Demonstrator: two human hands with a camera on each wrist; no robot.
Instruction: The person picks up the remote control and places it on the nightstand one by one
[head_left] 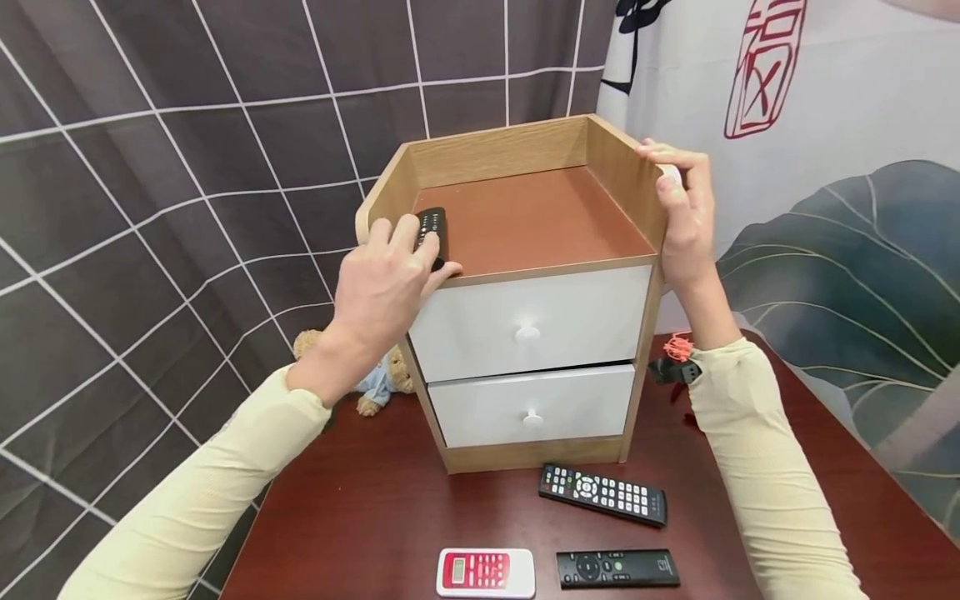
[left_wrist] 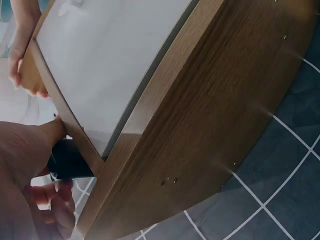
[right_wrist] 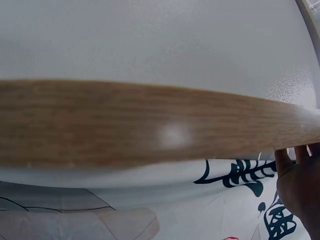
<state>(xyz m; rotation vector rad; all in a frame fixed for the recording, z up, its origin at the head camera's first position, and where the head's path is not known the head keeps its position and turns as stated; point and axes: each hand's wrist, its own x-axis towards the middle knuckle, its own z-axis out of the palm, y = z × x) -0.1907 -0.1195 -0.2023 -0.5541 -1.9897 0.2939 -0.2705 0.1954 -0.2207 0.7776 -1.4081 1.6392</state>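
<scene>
A small two-drawer cabinet [head_left: 528, 325] with white drawer fronts and a wood-look frame stands on the table. On the left of its brown top lies a black remote control [head_left: 432, 223], which my left hand [head_left: 382, 275] holds between thumb and fingers beside the low left wall. In the left wrist view the dark end of this remote [left_wrist: 71, 159] shows between thumb and fingers. My right hand [head_left: 686, 217] grips the upper edge of the cabinet's right side wall. At the right border of the right wrist view, that hand's fingers touch the wood edge.
Before the cabinet lie a black remote with pale buttons [head_left: 603, 494], a slimmer black remote [head_left: 618, 569] and a red-and-white calculator-like device [head_left: 486, 572]. Behind its left side sits a teddy bear [head_left: 382, 379]. Dark items with an orange-red coil [head_left: 678, 347] lie right. Curtains hang behind.
</scene>
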